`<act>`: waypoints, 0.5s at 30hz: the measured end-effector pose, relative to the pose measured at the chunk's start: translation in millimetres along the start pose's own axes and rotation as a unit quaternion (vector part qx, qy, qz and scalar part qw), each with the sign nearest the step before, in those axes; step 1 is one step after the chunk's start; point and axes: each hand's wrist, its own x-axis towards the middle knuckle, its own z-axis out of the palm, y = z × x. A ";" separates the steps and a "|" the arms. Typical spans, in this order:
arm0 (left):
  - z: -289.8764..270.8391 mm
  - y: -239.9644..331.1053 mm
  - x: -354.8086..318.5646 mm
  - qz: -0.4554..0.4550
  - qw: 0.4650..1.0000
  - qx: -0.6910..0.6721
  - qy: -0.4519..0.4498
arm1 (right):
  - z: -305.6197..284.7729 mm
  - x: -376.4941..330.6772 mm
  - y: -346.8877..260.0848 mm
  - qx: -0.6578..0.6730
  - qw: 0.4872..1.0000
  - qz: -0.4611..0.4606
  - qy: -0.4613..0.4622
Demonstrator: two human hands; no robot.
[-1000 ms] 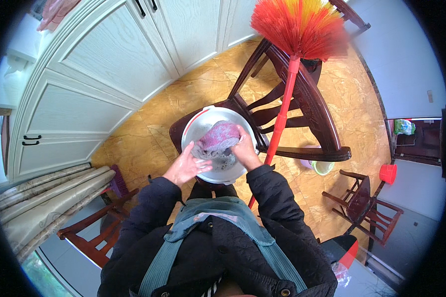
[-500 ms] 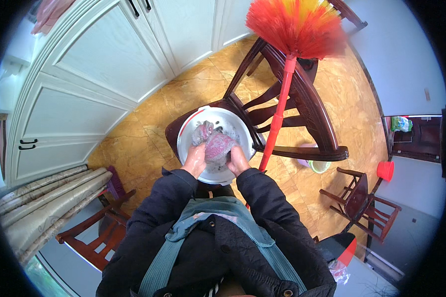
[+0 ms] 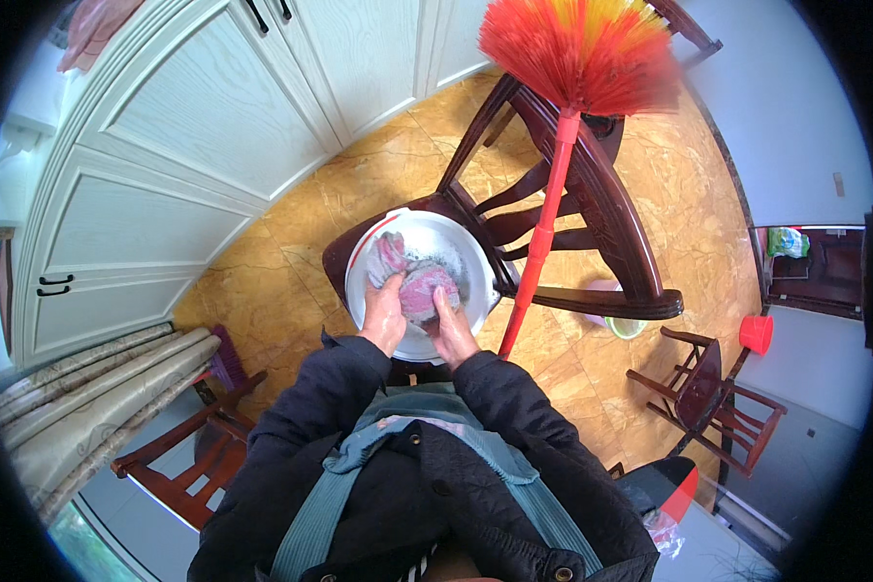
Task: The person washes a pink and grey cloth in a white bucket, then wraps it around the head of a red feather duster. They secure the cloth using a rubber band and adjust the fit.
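A wet pink-and-grey cloth (image 3: pixel 425 288) is bunched up inside a white basin (image 3: pixel 360 260) that stands on the seat of a dark wooden chair (image 3: pixel 338 254). My left hand (image 3: pixel 385 312) grips the cloth's left side, its fingers closed on it. From the right, my right hand (image 3: pixel 451 332) holds the same bundle, thumb pressed on top and the other fingers hidden beneath. One end of the cloth stretches away towards the basin's far left wall. Suds and murky water show around it.
A red-and-orange bristle duster (image 3: pixel 553 194) on a long red pole leans against the chair's back. White cabinets (image 3: pixel 213 97) line the left. At the right are a small wooden chair (image 3: pixel 698 378), a red bucket (image 3: pixel 756 335) and a pale green-rimmed tub (image 3: pixel 628 328) on the floor.
My right hand has drawn in towards the left one, and its thumb now lies over the cloth. The cloth is more tightly bunched and its far end has shifted left.
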 end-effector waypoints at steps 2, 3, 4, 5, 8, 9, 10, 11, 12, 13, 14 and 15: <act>3.1 1.6 -11.3 0.018 0.997 0.015 -0.067 | 10.1 5.8 -5.3 -0.002 0.999 -0.007 0.033; 1.9 2.7 -14.3 0.028 0.994 0.023 -0.100 | 13.3 9.4 -9.3 -0.014 0.999 -0.010 0.039; -0.9 3.8 -14.9 0.037 0.992 0.059 -0.102 | 14.9 13.5 -12.8 -0.027 0.999 -0.013 0.045; -4.0 4.2 -15.3 0.043 0.989 0.095 -0.105 | 14.4 19.2 -16.9 -0.048 0.998 0.008 0.049; -16.4 0.0 -13.5 0.076 0.976 0.169 -0.114 | 12.2 23.5 -33.4 -0.140 0.984 0.109 0.028; -19.1 -1.7 -14.9 0.107 0.965 0.208 -0.120 | 2.8 36.6 -21.2 -0.118 0.989 0.078 0.045; -21.8 -3.1 -15.9 0.137 0.951 0.246 -0.127 | -10.4 46.5 -14.9 -0.164 0.982 0.089 0.023; -27.5 -5.6 -13.0 0.161 0.933 0.285 -0.152 | -16.6 51.2 -15.5 -0.209 0.973 0.099 0.003; -34.0 -6.2 -8.9 0.184 0.911 0.323 -0.178 | -22.7 55.6 -15.6 -0.253 0.961 0.109 -0.018; -40.8 -7.5 -6.5 0.206 0.887 0.360 -0.203 | -27.9 60.3 -14.7 -0.313 0.938 0.146 -0.021; -43.3 -7.8 -6.7 0.221 0.879 0.375 -0.193 | -21.6 56.9 -16.2 -0.324 0.935 0.147 0.007; -43.4 -5.8 -6.7 0.239 0.870 0.390 -0.183 | -4.7 51.6 -21.6 -0.335 0.931 0.144 0.033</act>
